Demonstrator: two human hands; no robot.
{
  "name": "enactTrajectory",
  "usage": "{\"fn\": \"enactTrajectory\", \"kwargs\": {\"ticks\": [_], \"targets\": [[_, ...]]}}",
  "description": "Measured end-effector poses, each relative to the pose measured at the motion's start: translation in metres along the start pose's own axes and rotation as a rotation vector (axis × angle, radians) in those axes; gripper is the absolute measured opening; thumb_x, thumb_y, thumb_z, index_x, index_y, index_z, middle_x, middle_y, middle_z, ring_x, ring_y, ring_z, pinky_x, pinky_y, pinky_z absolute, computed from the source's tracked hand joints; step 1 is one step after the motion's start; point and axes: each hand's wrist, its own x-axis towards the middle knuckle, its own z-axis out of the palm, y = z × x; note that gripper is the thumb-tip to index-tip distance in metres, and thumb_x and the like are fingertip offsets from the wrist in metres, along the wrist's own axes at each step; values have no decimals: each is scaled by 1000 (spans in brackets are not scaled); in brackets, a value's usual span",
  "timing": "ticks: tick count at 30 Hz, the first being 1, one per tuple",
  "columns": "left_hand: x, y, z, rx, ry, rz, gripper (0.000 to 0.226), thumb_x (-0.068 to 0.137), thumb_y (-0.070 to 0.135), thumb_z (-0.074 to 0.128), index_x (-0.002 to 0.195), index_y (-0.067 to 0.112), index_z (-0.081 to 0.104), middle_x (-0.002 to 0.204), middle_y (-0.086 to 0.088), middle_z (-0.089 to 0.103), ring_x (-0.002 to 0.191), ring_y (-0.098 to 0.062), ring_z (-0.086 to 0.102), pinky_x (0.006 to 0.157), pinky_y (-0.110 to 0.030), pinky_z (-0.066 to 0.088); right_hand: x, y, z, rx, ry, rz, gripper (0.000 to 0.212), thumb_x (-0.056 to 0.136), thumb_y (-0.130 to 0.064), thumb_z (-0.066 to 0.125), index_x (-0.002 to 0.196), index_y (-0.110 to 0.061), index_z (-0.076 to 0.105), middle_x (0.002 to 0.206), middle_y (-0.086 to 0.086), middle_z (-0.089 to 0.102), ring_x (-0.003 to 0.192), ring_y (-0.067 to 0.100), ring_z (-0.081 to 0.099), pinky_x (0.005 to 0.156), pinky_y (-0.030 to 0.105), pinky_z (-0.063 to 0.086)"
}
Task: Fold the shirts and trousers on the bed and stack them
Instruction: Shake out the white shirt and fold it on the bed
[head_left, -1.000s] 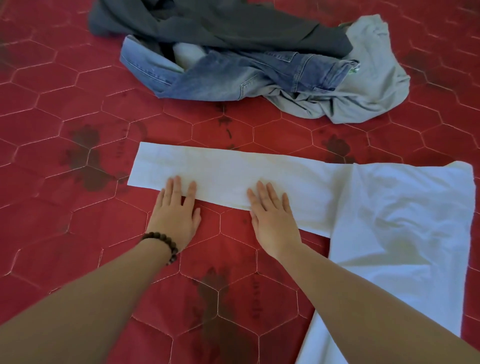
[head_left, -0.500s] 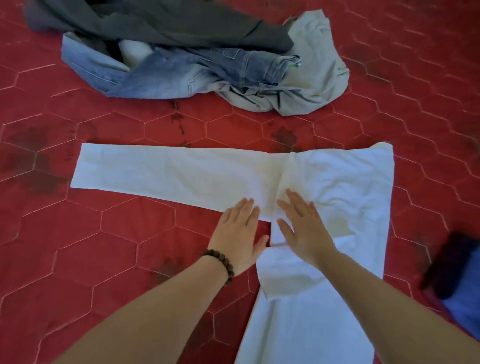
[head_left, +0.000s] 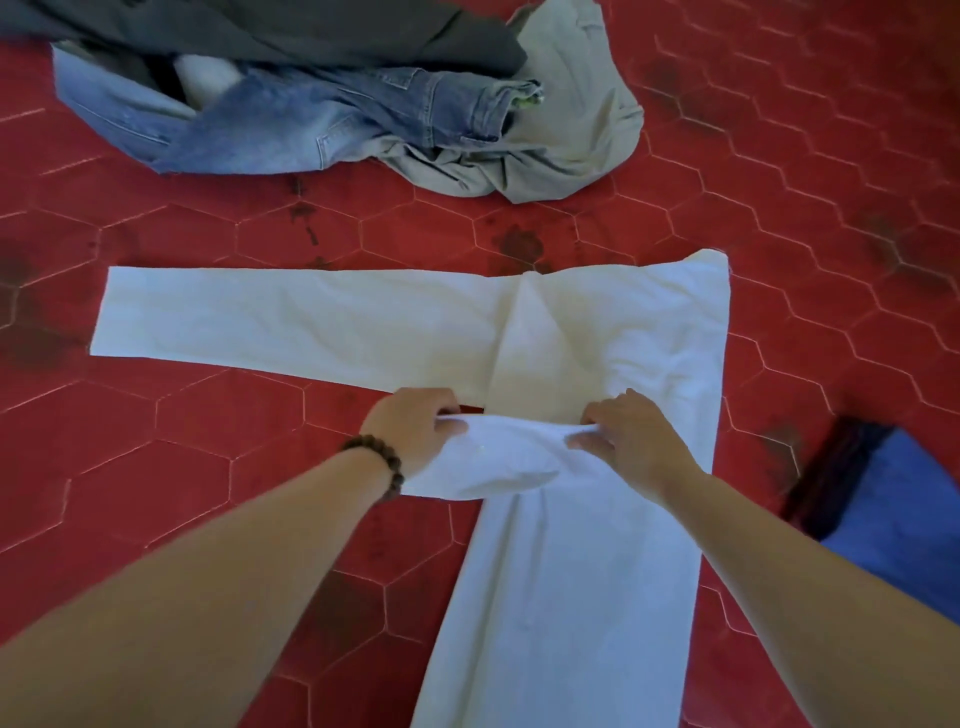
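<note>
White trousers (head_left: 322, 325) lie flat on the red hexagon-patterned bed cover (head_left: 156, 467), one leg stretched to the left, the other running toward me. My left hand (head_left: 415, 423), with a bead bracelet on the wrist, and my right hand (head_left: 631, 439) each pinch the fabric at the crotch area and lift a fold of it between them. At the far side lies an unfolded heap: blue jeans (head_left: 311, 124), a dark grey garment (head_left: 285, 31) and a pale grey-green garment (head_left: 571, 114).
A blue and dark folded item (head_left: 883, 499) sits at the right edge, close to my right forearm. Dark stains mark the red cover in several places.
Both hands lay flat on the trousers before; now they have curled, pinched the cloth near the crotch and raised it. The view has shifted right along the leg.
</note>
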Motion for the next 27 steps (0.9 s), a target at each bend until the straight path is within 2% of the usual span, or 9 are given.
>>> {"fn": "enactTrajectory", "kwargs": {"ticks": [2,4,9,14,16,18,22,25,27], "targets": [[6,-25,-36,2,-11,-16,16,93,33,61,81,24,57,74,8,56,76,-19,54,65,-28,36,15,-15,-11,101,33,14,31,87,-38,67,79,-9,60,67,-1,49,73,23,45,69,25,24],[10,-54,-67,74,1,-28,17,94,34,59,81,23,56,75,6,56,78,-21,54,67,-30,38,33,-31,-20,197,14,33,27,88,-33,67,81,-8,59,70,3,56,74,23,50,63,29,29],[17,-120,-117,186,77,-86,30,99,40,47,78,20,53,66,7,50,73,-23,51,62,-31,33,90,-78,-24,301,23,-13,19,94,-24,60,108,-13,66,97,5,70,93,24,62,83,38,48],[24,-170,-143,458,219,-117,35,101,44,33,89,16,49,62,3,49,62,-25,49,61,-33,35,150,-117,-17,211,80,-26,28,93,-35,61,78,-12,53,67,-2,52,68,21,52,62,32,35],[32,-184,-153,560,314,-115,35,101,42,35,86,15,50,56,5,44,56,-24,45,71,-36,35,168,-126,-13,212,120,-31,33,92,-37,61,73,-13,50,63,-5,46,67,19,49,61,29,30],[40,-193,-161,675,384,-149,31,101,40,37,84,18,51,64,5,52,69,-25,53,84,-41,31,182,-132,-10,201,155,-44,31,93,-37,59,75,-14,49,68,-2,51,73,23,52,63,31,31],[51,-203,-156,714,287,-361,25,101,31,33,112,19,52,108,0,62,109,-24,50,105,-52,21,189,-124,-3,-9,141,-20,33,93,-49,53,93,-15,51,91,3,60,92,27,54,80,40,40],[55,-209,-146,685,283,-359,30,103,29,28,117,16,51,115,-2,59,113,-24,50,110,-57,19,182,-101,0,-132,175,46,40,92,-54,49,98,-15,55,93,0,60,94,24,54,84,39,37],[56,-211,-147,666,322,-357,32,103,29,27,114,13,53,111,-7,61,110,-27,52,106,-54,25,176,-86,-1,-129,217,38,30,94,-43,52,95,-14,58,91,0,59,92,25,54,85,39,36]]}}
